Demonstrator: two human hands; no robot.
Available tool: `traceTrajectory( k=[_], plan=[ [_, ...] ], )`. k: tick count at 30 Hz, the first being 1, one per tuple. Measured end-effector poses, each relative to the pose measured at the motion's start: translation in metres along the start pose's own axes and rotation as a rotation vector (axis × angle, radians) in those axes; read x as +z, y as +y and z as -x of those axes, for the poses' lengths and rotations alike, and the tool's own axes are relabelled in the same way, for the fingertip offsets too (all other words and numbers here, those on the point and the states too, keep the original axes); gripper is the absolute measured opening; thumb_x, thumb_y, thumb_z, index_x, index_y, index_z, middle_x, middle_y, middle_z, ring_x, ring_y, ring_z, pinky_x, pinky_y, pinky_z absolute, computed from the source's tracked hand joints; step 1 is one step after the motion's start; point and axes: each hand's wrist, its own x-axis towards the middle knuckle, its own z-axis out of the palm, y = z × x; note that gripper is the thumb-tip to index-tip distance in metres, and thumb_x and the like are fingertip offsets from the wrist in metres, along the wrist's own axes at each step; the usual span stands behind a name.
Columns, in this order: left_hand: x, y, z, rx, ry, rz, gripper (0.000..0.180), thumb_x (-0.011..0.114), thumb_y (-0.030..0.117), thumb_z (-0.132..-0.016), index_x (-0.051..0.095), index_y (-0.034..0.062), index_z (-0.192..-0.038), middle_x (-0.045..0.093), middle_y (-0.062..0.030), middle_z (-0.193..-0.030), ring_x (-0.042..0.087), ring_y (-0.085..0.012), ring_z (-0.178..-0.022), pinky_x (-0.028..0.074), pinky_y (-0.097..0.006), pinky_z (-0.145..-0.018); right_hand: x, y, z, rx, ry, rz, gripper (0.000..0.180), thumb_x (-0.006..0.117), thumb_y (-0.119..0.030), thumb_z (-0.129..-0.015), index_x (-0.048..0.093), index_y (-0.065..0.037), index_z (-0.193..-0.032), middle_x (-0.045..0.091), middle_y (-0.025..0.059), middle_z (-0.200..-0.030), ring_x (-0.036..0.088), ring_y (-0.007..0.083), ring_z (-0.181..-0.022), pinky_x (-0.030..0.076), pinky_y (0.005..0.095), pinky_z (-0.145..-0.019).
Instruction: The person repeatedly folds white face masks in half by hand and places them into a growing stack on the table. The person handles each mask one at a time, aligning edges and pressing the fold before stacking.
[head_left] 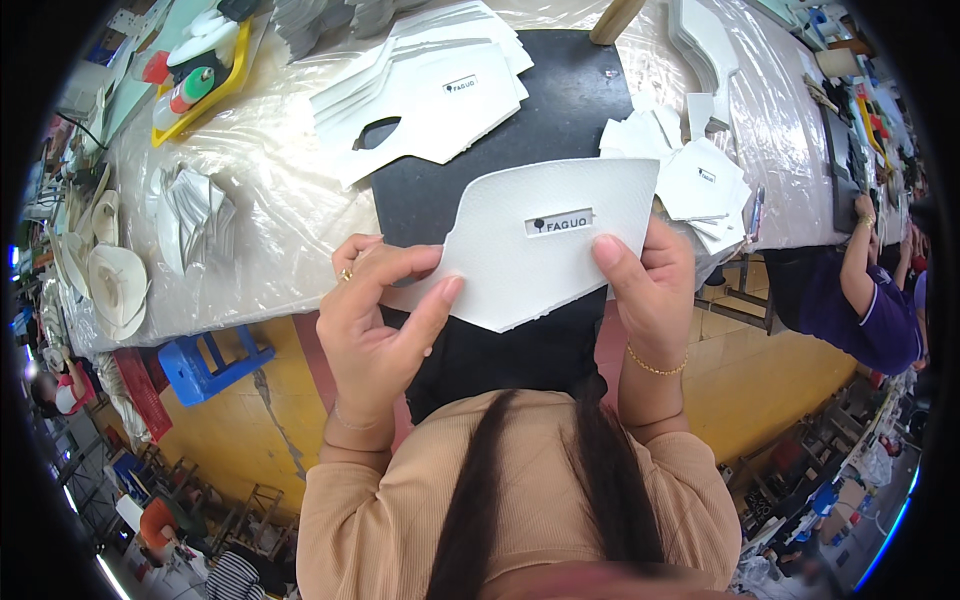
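Between my two hands is a white leather-like cut piece (530, 275), held up above the edge of the table. It has a curved top edge, a pointed bottom and a small rectangular inset with dark print. My left hand (375, 320) pinches its left end between thumb and fingers. At the right edge, my right hand (652, 285) grips it, thumb on the front face and fingers behind. Beyond it, a black board (575, 100) lies on the table. A fanned stack of similar white pieces (440, 120) overlaps the board's left side, the top one showing a cut-out hole.
At right lie small white pieces (700, 190) and a stack of longer ones (700, 40). A wooden handle (615, 20) stands at the far edge. A yellow tray (240, 75) with bottles sits far left, above more white pieces (190, 215). A blue stool (205, 365) and a co-worker (880, 310) flank the table.
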Motion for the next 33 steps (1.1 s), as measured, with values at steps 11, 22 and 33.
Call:
traceTrajectory(
  k=[11, 22, 33],
  plan=[
    [0.010, -0.015, -0.006, 0.171, -0.170, -0.283, 0.050, 0.079, 0.006, -0.081, 0.064, 0.0033, -0.129, 0.058, -0.0157, -0.135, 0.059, -0.0332, -0.120, 0.047, -0.040, -0.101, 0.012, 0.030, -0.007, -0.028, 0.012, 0.272, 0.028, 0.068, -0.014, -0.098, 0.064, 0.004, -0.119, 0.073, 0.0091, -0.101, 0.068, 0.0099, -0.088, 0.054, 0.0249, -0.077],
    [0.045, -0.035, -0.001, 0.136, -0.239, -0.067, 0.045, 0.071, 0.003, -0.089, 0.062, -0.0009, -0.132, 0.062, -0.0198, -0.135, 0.065, -0.0317, -0.118, 0.053, -0.038, -0.097, 0.023, 0.031, -0.006, -0.084, -0.040, 0.342, 0.020, 0.066, -0.003, -0.097, 0.068, 0.005, -0.115, 0.073, 0.0129, -0.113, 0.070, 0.0154, -0.097, 0.056, 0.0267, -0.086],
    [0.043, -0.035, -0.001, -0.050, -0.179, 0.181, 0.013, 0.059, 0.005, -0.100, 0.059, -0.0022, -0.111, 0.066, -0.0169, -0.127, 0.070, -0.0195, -0.089, 0.058, -0.030, -0.076, 0.034, 0.032, -0.010, -0.344, -0.005, 0.624, 0.014, 0.070, 0.000, -0.091, 0.072, 0.001, -0.104, 0.075, 0.0144, -0.109, 0.073, 0.0185, -0.091, 0.058, 0.0284, -0.080]
  ],
)
